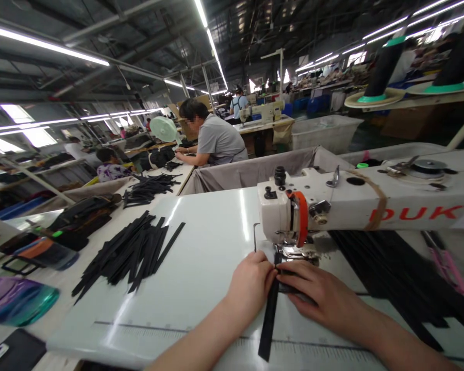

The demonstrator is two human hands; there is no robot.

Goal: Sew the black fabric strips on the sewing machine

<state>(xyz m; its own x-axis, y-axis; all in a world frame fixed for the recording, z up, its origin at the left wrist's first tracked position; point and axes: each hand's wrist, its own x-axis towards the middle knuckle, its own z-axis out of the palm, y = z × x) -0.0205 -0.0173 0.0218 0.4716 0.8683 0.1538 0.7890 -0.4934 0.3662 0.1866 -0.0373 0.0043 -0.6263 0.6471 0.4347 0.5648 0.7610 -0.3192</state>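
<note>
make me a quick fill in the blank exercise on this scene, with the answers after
The left hand and right hand are at a strip coloured ____. The white machine beside them is a ____ machine. The scissors have ____ handles. In the view, the green fan is to the ____ of the person in grey.
Missing words: black; sewing; pink; left.

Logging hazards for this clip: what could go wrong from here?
The left hand and right hand are close beneath the sewing machine's head, so a fingertip might get caught. The narrow black strip slants and could feed crooked. The right forearm might brush the loose strips beside it.
</note>
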